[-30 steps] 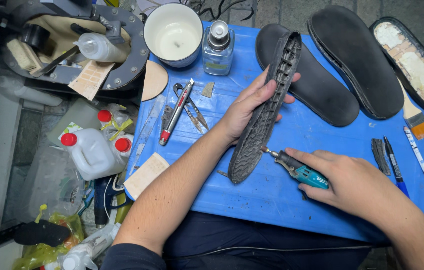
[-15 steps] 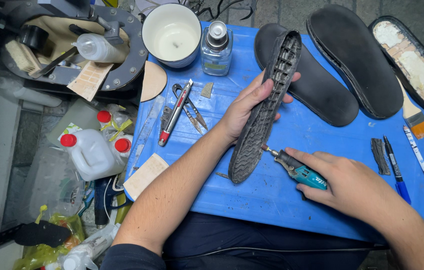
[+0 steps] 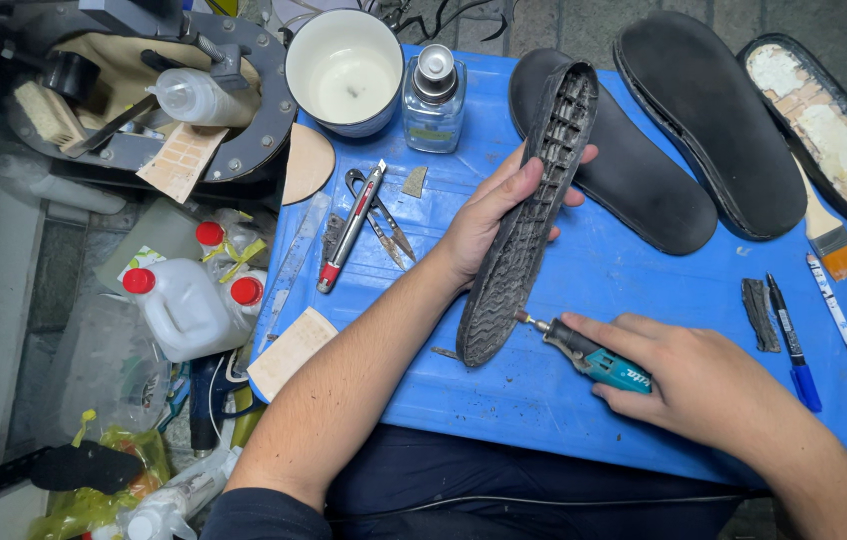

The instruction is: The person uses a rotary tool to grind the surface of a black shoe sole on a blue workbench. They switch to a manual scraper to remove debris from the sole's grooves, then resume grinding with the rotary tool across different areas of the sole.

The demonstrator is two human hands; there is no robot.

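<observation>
A blue board (image 3: 644, 420) carries black soles (image 3: 714, 120) beyond the hands, cutters (image 3: 349, 240) left, pens (image 3: 794, 345) right.

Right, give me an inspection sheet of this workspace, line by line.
Surface: blue table, crowded.
Job's things: ridged black shoe sole stood on edge; teal rotary tool, its bit at the sole's lower edge.
Clutter: white cup, glass bottle, two more black soles, paintbrush, blue marker.
Grippers: left hand grips the sole; right hand holds the tool.
Cables: dark cords beyond the cup.
Surroundings: white jugs with red caps, left.
</observation>
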